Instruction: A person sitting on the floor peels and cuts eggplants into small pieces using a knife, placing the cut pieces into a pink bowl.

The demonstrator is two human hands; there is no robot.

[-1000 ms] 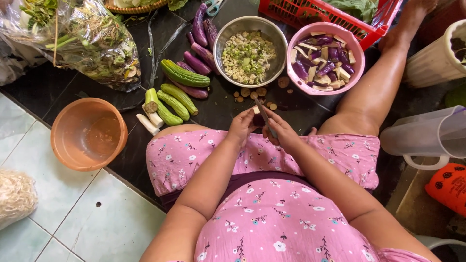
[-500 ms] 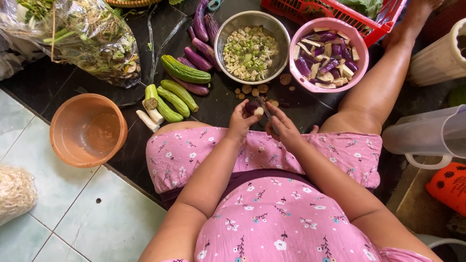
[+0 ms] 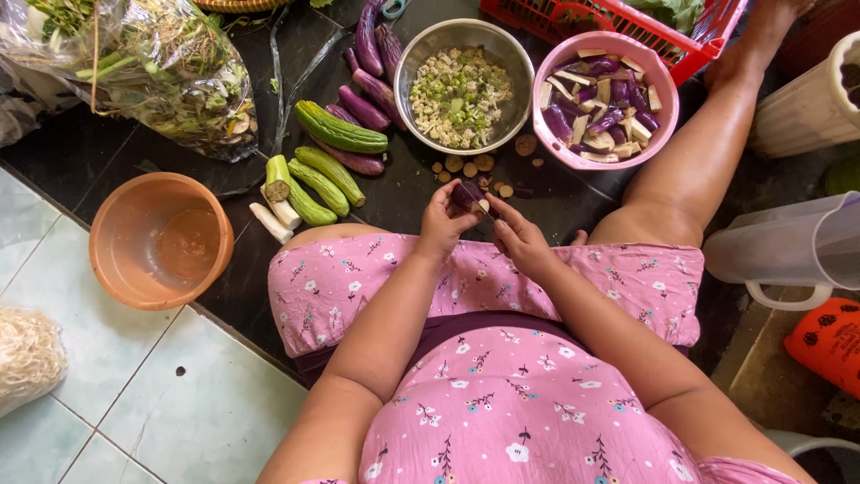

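Note:
My left hand (image 3: 441, 226) holds a short purple eggplant piece (image 3: 467, 194) above my lap. My right hand (image 3: 518, 237) is closed against the piece's cut end; whatever it grips is hidden by the fingers. Just beyond my hands lie small round eggplant offcuts (image 3: 466, 165) on the dark floor. A pink bowl (image 3: 548, 143) of cut eggplant sticks stands ahead to the right. A metal bowl (image 3: 408, 63) of chopped green and white bits stands ahead in the middle.
Whole purple eggplants (image 3: 365, 45) and green gourds (image 3: 339, 131) lie left of the metal bowl. An orange plastic bowl (image 3: 112, 264) sits at left, a bag of greens (image 3: 161, 72) top left, a red basket (image 3: 573, 13) behind, a clear jug (image 3: 788, 246) at right.
Both hands have shifted slightly away from my body with the eggplant piece, and the piece has turned between the fingers. The bowls and vegetables have not moved.

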